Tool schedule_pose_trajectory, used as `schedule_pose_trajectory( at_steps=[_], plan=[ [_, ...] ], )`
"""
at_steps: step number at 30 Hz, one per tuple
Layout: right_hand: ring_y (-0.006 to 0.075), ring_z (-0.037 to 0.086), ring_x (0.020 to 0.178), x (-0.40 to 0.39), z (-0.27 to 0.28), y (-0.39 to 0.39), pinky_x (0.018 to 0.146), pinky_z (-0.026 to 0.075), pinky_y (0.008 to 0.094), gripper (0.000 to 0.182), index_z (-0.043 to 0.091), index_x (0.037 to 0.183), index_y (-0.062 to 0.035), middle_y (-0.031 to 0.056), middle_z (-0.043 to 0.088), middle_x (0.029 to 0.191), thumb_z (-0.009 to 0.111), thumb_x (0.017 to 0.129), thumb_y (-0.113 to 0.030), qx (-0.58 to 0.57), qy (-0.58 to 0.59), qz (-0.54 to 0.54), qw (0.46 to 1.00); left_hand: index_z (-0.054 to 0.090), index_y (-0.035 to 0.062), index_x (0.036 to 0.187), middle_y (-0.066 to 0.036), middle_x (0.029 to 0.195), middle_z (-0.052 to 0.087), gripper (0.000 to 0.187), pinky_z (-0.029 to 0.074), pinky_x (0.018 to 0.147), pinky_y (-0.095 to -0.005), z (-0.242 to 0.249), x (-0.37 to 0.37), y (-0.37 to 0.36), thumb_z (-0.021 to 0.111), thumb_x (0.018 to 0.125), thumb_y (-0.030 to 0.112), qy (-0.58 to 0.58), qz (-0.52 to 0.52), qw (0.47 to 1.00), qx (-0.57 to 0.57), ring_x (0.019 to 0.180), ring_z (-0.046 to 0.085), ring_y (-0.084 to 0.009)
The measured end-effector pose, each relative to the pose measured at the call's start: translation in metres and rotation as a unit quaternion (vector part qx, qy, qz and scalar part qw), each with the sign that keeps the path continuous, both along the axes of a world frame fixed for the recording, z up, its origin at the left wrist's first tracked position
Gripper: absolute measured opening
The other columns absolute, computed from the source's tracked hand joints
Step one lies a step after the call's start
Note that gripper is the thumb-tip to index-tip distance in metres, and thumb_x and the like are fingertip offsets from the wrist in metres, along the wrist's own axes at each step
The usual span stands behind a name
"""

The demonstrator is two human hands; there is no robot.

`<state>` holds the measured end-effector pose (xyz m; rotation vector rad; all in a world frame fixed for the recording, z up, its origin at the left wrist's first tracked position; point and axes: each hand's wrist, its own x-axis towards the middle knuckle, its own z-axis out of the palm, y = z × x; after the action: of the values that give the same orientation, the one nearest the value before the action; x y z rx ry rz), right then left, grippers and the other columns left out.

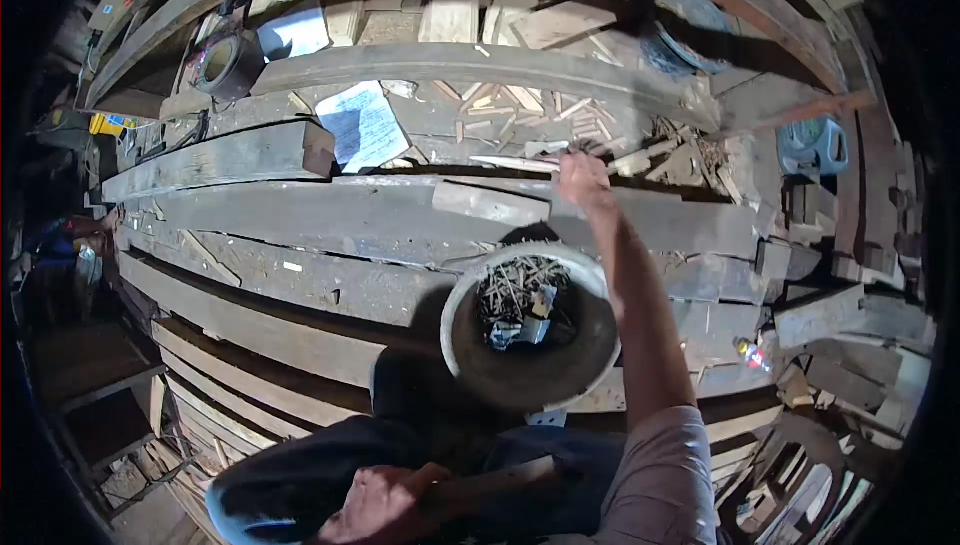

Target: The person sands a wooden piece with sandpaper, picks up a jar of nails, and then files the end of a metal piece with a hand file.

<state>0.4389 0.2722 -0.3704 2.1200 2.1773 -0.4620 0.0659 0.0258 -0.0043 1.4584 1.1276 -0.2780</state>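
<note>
My right hand reaches out over the wooden beams, its fingers closed at the end of a pale, pointed wooden stick that extends to the left. Just beyond it lie many short wood pieces, and a heap of wood scraps is to its right. Low in the view, my left hand is closed over my lap on a brown, wooden-looking bar, most of it in shadow. Between my knees and the beams stands a round bucket holding thin dark sticks and crumpled foil-like wrappers.
A squared beam lies at left, near a handwritten paper sheet. A loose flat block rests behind the bucket. Farther off are a dark round pot, a blue basin and a blue-grey jug. Gaps run between the planks.
</note>
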Motion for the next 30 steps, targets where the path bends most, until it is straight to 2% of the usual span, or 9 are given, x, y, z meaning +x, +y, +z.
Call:
schedule_pose_trajectory(
  at_steps=[2, 4, 8, 12, 20, 22, 25, 27, 30],
  plan=[
    [0.0335, 0.063, 0.109, -0.02, 0.017, 0.017, 0.096, 0.05, 0.0425, 0.035, 0.065, 0.115, -0.0063, 0.0194, 0.065, 0.114, 0.056, 0.086, -0.024, -0.088, -0.039, -0.008, 0.995, 0.064, 0.0103, 0.113, -0.022, 0.095, 0.066, 0.038, 0.051, 0.064, -0.042, -0.001, 0.002, -0.009, 0.076, 0.079, 0.023, 0.014, 0.022, 0.999, 0.042, 0.081, 0.065, -0.041],
    [0.0358, 0.068, 0.095, -0.034, 0.0, 0.023, 0.084, 0.053, 0.047, 0.023, 0.069, 0.097, -0.0089, 0.0177, 0.07, 0.101, 0.051, 0.088, -0.018, 0.014, -0.003, -0.048, 0.999, 0.062, 0.008, 0.116, -0.022, 0.093, 0.064, 0.039, 0.051, 0.07, -0.043, 0.007, 0.008, -0.018, 0.074, 0.081, 0.021, 0.072, 0.049, 0.968, 0.234, 0.082, 0.062, -0.0405],
    [0.0349, 0.065, 0.107, -0.029, -0.022, 0.046, 0.093, 0.05, 0.0446, 0.026, 0.071, 0.101, -0.0117, 0.022, 0.067, 0.11, 0.05, 0.092, -0.024, -0.105, -0.023, -0.077, 0.991, 0.058, 0.0088, 0.125, -0.02, 0.093, 0.062, 0.045, 0.049, 0.078, -0.0458, 0.013, 0.004, -0.018, 0.071, 0.084, 0.019, 0.075, 0.098, 0.981, 0.147, 0.089, 0.059, -0.0406],
    [0.0406, 0.067, 0.082, -0.036, -0.045, 0.038, 0.076, 0.053, 0.0522, 0.026, 0.072, 0.101, -0.0111, 0.0225, 0.068, 0.088, 0.057, 0.091, -0.03, 0.105, 0.019, -0.003, 0.994, 0.057, 0.0079, 0.127, -0.022, 0.091, 0.062, 0.046, 0.049, 0.078, -0.0468, 0.027, 0.011, -0.002, 0.069, 0.084, 0.019, 0.092, 0.1, 0.981, 0.141, 0.087, 0.06, -0.0394],
    [0.0395, 0.069, 0.085, -0.114, 0.12, 0.034, 0.076, 0.054, 0.0426, 0.03, 0.069, 0.112, -0.0045, 0.0226, 0.07, 0.092, 0.058, 0.096, -0.028, 0.171, 0.429, -0.035, 0.886, 0.057, 0.0087, 0.129, -0.022, 0.089, 0.062, 0.048, 0.049, 0.077, -0.0477, 0.031, 0.006, 0.015, 0.068, 0.084, 0.021, 0.073, 0.055, 0.994, 0.055, 0.084, 0.06, -0.0386],
    [0.0215, 0.07, 0.076, -0.127, 0.155, 0.016, 0.071, 0.053, 0.0328, 0.026, 0.068, 0.11, -0.0002, 0.0171, 0.073, 0.088, 0.059, 0.098, -0.021, 0.185, 0.537, -0.013, 0.823, 0.056, 0.0065, 0.131, -0.016, 0.081, 0.06, 0.046, 0.05, 0.07, -0.047, 0.023, 0.003, 0.014, 0.062, 0.089, 0.024, 0.027, 0.026, 0.993, 0.111, 0.075, 0.06, -0.0354],
    [0.01, 0.061, 0.086, -0.126, 0.226, -0.025, 0.079, 0.05, 0.0263, 0.025, 0.064, 0.114, 0.0067, 0.0036, 0.07, 0.097, 0.054, 0.101, -0.013, 0.129, 0.571, 0.0, 0.811, 0.073, 0.0011, 0.084, -0.01, 0.074, 0.073, 0.035, 0.056, 0.055, -0.0296, 0.022, 0.004, 0.012, 0.083, 0.079, 0.034, -0.06, 0.083, 0.979, 0.178, 0.057, 0.07, -0.0175],
    [0.0052, 0.055, 0.066, -0.123, 0.272, -0.057, 0.059, 0.046, 0.024, 0.025, 0.067, 0.105, 0.0034, 0.0026, 0.064, 0.071, 0.056, 0.101, -0.019, 0.142, 0.6, 0.011, 0.787, 0.072, 0.0029, 0.086, -0.007, 0.066, 0.069, 0.028, 0.053, 0.05, -0.0291, 0.007, 0.006, 0.003, 0.081, 0.081, 0.029, -0.189, 0.193, 0.92, 0.285, 0.055, 0.068, -0.0162],
    [0.003, 0.049, 0.067, -0.114, 0.347, -0.117, 0.06, 0.043, 0.0222, 0.025, 0.065, 0.107, 0.001, -0.0045, 0.058, 0.074, 0.051, 0.103, -0.019, 0.031, 0.598, -0.007, 0.801, 0.069, -0.0026, 0.082, 0.0, 0.063, 0.062, 0.023, 0.043, 0.045, -0.023, 0.017, 0.024, 0.01, 0.079, 0.082, 0.018, -0.267, 0.403, 0.822, 0.301, 0.05, 0.055, -0.0061]
  ],
)
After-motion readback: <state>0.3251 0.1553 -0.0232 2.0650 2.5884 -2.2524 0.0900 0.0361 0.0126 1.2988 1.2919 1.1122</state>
